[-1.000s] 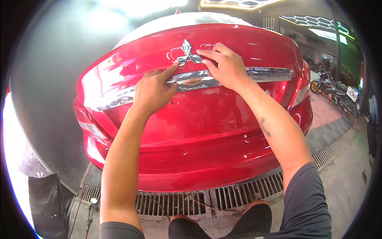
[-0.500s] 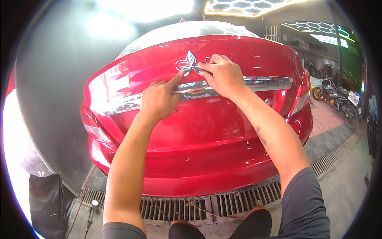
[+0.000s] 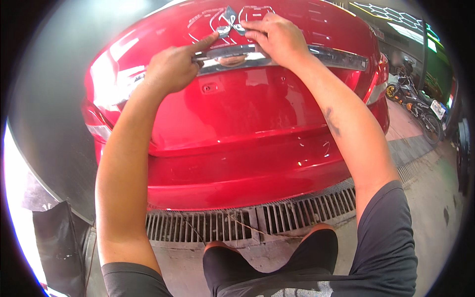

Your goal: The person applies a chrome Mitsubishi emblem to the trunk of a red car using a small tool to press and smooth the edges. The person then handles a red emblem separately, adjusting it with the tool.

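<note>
A chrome three-diamond car emblem (image 3: 229, 14) lies against the glossy red trunk lid (image 3: 242, 106), just above a chrome trim strip (image 3: 336, 58). My left hand (image 3: 174, 68) reaches in from the left, its index fingertip on the emblem's lower left diamond and the other fingers curled. On the opposite side, my right hand (image 3: 284, 39) has its index finger and thumb at the lower right diamond, the rest folded. Between them, the two hands hold the emblem at its sides. Whether its back touches the paint cannot be made out.
Below the red bumper (image 3: 237, 190) a metal drain grate (image 3: 208, 225) crosses the floor. To the right a motorcycle (image 3: 418, 106) is parked. A dark wall panel (image 3: 47, 123) stands at the left, with a black sheet-like thing (image 3: 59, 247) near its foot.
The view has tilted downward, so the car and emblem sit higher in the picture. My left hand has shifted left, its index finger lying flatter. Both hands stay on the emblem.
</note>
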`<state>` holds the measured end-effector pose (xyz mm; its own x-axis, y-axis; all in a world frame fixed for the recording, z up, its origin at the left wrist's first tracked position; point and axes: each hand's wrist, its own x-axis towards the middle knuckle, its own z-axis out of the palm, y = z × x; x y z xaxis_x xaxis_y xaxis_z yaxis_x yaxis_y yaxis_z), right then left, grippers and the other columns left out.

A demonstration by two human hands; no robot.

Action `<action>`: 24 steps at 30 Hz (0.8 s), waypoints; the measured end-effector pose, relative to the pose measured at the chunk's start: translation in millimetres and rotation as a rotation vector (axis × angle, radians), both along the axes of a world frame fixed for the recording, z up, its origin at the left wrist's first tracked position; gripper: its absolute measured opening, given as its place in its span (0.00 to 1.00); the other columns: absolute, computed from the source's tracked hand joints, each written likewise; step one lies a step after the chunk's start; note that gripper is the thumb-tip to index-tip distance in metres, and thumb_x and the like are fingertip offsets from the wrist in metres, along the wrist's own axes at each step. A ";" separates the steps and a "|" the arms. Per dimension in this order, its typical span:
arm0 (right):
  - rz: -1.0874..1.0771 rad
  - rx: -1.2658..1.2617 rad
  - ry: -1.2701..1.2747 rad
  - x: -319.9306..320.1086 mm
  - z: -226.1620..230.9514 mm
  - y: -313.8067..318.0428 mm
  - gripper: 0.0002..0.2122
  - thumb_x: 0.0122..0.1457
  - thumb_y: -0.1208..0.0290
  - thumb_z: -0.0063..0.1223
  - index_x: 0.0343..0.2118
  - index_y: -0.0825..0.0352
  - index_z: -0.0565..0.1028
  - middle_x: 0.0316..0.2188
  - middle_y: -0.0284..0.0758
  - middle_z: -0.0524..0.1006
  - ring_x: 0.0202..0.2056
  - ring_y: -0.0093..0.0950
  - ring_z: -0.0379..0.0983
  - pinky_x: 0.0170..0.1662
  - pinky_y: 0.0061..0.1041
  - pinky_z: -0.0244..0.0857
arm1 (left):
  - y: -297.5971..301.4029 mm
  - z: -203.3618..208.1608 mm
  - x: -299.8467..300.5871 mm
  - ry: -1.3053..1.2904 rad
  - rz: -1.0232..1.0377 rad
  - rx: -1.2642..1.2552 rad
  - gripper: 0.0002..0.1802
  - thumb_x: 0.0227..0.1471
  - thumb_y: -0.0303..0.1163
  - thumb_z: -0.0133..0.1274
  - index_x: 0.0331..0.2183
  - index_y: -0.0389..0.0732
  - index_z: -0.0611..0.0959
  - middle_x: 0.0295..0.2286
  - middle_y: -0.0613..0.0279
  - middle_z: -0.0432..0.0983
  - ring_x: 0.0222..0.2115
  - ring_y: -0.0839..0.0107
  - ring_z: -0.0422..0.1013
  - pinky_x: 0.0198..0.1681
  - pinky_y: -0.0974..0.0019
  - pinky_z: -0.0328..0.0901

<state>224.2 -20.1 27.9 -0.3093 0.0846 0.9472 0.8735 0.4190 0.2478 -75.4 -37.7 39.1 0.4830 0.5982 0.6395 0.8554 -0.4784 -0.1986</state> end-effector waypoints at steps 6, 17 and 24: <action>-0.004 -0.036 0.028 -1.5 -1.1 -2.6 0.14 0.70 0.56 0.67 0.56 0.44 0.89 0.36 0.31 0.82 0.39 0.34 0.84 0.43 0.37 0.79 | -10.6 -1.3 5.2 0.010 0.046 0.015 0.44 0.68 0.35 0.55 0.77 0.81 0.64 0.45 0.51 0.89 0.47 0.48 0.84 0.53 0.46 0.75; 0.099 -0.054 0.050 11.4 2.6 2.9 0.14 0.67 0.62 0.69 0.55 0.52 0.89 0.39 0.37 0.84 0.41 0.41 0.84 0.46 0.42 0.80 | -7.3 -5.0 18.8 0.022 0.079 0.060 0.44 0.67 0.36 0.57 0.76 0.82 0.64 0.43 0.53 0.90 0.46 0.49 0.84 0.49 0.47 0.76; 0.113 -0.007 0.059 13.4 0.1 4.3 0.14 0.68 0.61 0.70 0.54 0.54 0.90 0.37 0.38 0.83 0.38 0.39 0.83 0.44 0.39 0.78 | 0.0 -11.4 14.9 0.000 -0.017 0.154 0.45 0.65 0.33 0.57 0.76 0.80 0.65 0.39 0.53 0.90 0.39 0.48 0.85 0.43 0.45 0.78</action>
<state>237.6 -15.7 28.0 -0.2613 0.0587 0.9635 0.8338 0.5167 0.1946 -60.6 -37.7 27.8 0.4924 0.4848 0.7229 0.8473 -0.4572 -0.2705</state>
